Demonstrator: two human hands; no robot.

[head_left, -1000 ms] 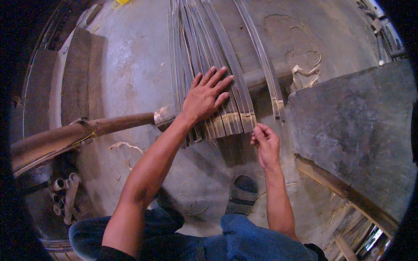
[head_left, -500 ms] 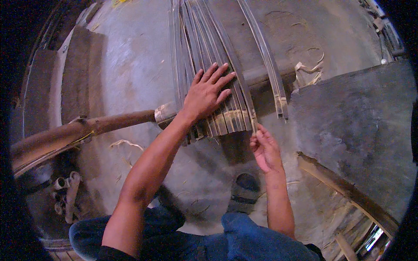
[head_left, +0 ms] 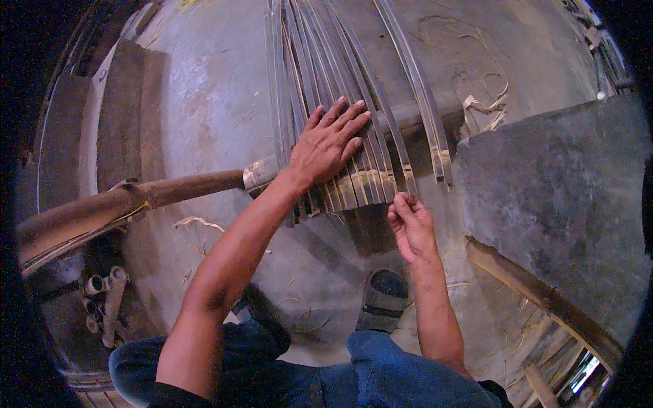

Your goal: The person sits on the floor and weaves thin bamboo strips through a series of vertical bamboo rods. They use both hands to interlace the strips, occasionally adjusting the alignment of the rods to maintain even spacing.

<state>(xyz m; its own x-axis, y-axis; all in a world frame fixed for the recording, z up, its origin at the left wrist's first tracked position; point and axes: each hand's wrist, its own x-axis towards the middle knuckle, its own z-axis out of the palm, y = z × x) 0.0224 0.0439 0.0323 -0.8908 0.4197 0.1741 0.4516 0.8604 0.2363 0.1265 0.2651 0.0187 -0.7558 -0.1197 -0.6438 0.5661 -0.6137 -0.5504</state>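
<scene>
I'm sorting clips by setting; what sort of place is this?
Probably a workshop: long dark strips lie across a log-like support, and pale shavings litter the bare floor.

This looks like a workshop: scuffed grey floor (head_left: 211, 75), scattered fibre scraps (head_left: 469, 103), stacked long strips (head_left: 318, 71).

we see our dark, narrow strips (head_left: 325, 75) lying side by side in a fan across a rounded log (head_left: 422, 121), with a smaller group apart on the right. below, our grey floor (head_left: 211, 88) holds a pale fibre tangle (head_left: 484, 114) near the log's right end and a pale strand (head_left: 197, 219) to the left.
</scene>
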